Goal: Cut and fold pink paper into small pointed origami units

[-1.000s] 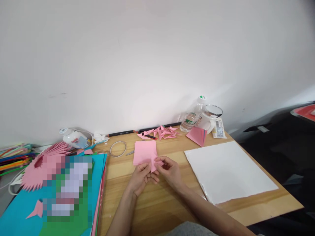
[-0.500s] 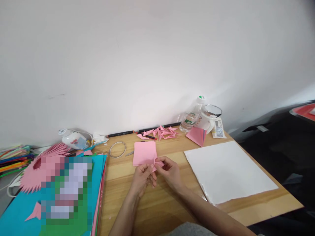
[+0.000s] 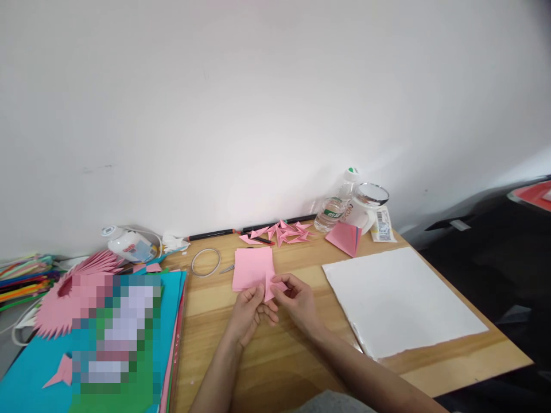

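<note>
Pink folded paper point(image 3: 268, 288) sits pinched in the right hand point(image 3: 300, 301), part-folded, I judge; whether the left hand point(image 3: 246, 312) beside it grips, I cannot tell. Just beyond the grip, pink squares point(image 3: 253, 267) lie unfolded; farther out, folded pieces point(image 3: 284, 234) lie heaped.

**Mostly matt paper on grained wood**

Held piece point(image 3: 268, 287): pink paper, matt, smooth, creased. Square stack point(image 3: 252, 267): same look, flat matt paper. Spiky folded pieces point(image 3: 283, 234): pink matt paper, crisp folds. Table point(image 3: 200, 344): wood, grained, smooth, slight sheen. Water bottle point(image 3: 330, 213): clear plastic, glossy. Scissor tip point(image 3: 228, 269): grey metal. White slab point(image 3: 407, 301): smooth, rough-edged, material unclear. Wall point(image 3: 258, 115): smooth, matt, scuffed. Garment edge point(image 3: 333, 402): grey cloth, matt
</note>
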The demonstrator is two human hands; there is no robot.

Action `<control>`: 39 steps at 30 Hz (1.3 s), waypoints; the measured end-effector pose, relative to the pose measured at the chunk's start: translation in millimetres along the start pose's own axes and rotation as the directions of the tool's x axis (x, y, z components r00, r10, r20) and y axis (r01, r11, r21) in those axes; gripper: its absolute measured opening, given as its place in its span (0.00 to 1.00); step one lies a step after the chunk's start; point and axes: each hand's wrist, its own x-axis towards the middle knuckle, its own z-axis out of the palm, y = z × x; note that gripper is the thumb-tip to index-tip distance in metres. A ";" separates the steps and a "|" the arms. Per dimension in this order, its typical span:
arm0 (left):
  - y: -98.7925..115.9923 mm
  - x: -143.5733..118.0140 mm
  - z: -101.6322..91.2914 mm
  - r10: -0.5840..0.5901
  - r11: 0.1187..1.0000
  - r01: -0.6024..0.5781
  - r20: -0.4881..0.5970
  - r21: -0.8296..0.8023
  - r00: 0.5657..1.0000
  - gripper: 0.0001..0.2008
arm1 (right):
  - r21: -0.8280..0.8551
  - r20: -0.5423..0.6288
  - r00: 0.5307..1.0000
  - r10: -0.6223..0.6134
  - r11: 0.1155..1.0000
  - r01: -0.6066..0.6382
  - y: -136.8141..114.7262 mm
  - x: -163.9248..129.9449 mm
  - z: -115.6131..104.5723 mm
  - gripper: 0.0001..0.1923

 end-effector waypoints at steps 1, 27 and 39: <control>0.4 -0.2 -0.1 -0.006 1.000 0.006 0.013 -0.006 1.000 0.21 | 0.004 0.005 1.000 0.007 1.000 -0.007 -0.3 -0.2 0.1 0.14; 1.6 -1.7 -0.4 -0.025 0.998 0.028 0.047 -0.064 0.999 0.19 | -0.021 -0.035 0.998 -0.046 0.999 0.045 5.7 0.7 -3.5 0.10; 3.8 -2.4 -3.6 -0.013 0.997 0.016 0.046 -0.076 0.999 0.19 | 0.090 0.156 0.981 -0.115 0.991 0.102 4.2 -0.8 -2.3 0.16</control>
